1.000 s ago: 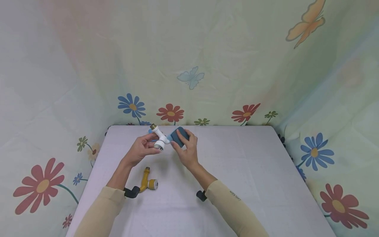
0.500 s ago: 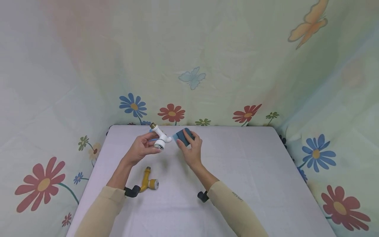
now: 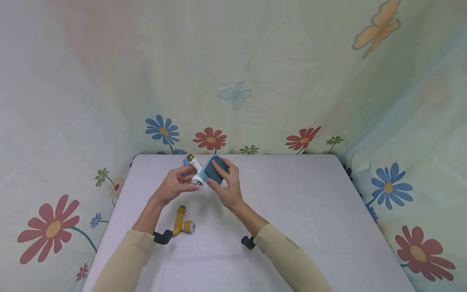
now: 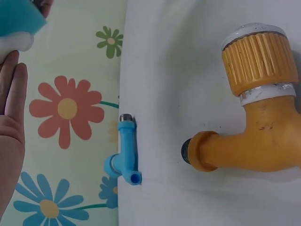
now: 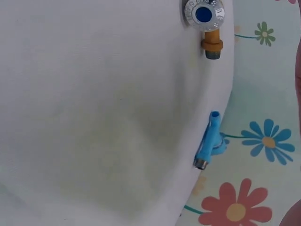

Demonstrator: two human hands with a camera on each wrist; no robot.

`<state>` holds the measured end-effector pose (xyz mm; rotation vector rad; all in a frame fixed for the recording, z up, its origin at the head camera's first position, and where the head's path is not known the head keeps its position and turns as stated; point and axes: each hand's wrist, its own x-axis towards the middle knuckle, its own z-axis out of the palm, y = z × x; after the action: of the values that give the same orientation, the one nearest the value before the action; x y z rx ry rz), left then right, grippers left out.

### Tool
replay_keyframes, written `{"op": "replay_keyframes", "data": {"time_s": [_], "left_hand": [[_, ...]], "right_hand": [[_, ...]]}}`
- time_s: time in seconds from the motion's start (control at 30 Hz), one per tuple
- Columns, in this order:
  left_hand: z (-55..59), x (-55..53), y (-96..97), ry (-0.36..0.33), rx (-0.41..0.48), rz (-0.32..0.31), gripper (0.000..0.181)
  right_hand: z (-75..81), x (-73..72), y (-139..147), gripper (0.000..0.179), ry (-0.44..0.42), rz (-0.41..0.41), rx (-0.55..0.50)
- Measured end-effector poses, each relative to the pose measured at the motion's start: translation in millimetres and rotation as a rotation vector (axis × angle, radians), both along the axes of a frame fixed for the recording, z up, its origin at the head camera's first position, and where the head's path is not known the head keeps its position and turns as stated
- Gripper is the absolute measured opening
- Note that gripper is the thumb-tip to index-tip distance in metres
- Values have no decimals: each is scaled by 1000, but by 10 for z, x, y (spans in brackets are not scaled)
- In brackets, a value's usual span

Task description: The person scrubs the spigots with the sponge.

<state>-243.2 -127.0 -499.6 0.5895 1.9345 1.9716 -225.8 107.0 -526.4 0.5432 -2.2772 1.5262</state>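
Note:
My left hand (image 3: 176, 181) holds up a white tap (image 3: 194, 162) by its body. The tap has a brass-coloured threaded end and a white knob. My right hand (image 3: 228, 184) grips a sponge (image 3: 215, 168), dark blue on one side and light blue on the other. The light blue side lies against the tap's spout end and covers it in the head view. In the left wrist view the sponge (image 4: 21, 16) overlaps the white tap (image 4: 16, 42) just above my fingertips. The right wrist view has only slivers of my right hand at its right edge.
A yellow tap (image 3: 178, 223) lies on the white-covered table (image 3: 292, 211), near my left forearm. A blue tap (image 4: 127, 150) lies at the table's far edge, mostly behind my left hand in the head view. A flowered curtain (image 3: 277, 81) surrounds the table.
The sponge in my right hand moved right along the spout to its end, then back left over the white tap. My left hand stays nearly in place, with the tap slightly turned.

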Motion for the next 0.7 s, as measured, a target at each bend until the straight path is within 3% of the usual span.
{"op": "replay_keyframes", "data": {"time_s": [0.17, 0.3, 0.5, 0.7], "left_hand": [[-27, -9, 24, 30, -43, -7, 78], [-38, -14, 42, 54, -76, 0, 77], [-9, 5, 44, 63, -125, 22, 78], [-13, 53, 68, 11, -191, 16, 81]], "right_hand": [[62, 52, -47, 68, 97, 49, 15], [79, 58, -73, 71, 123, 63, 27], [57, 11, -80, 66, 82, 36, 25], [-25, -80, -25, 59, -25, -52, -9]]}}
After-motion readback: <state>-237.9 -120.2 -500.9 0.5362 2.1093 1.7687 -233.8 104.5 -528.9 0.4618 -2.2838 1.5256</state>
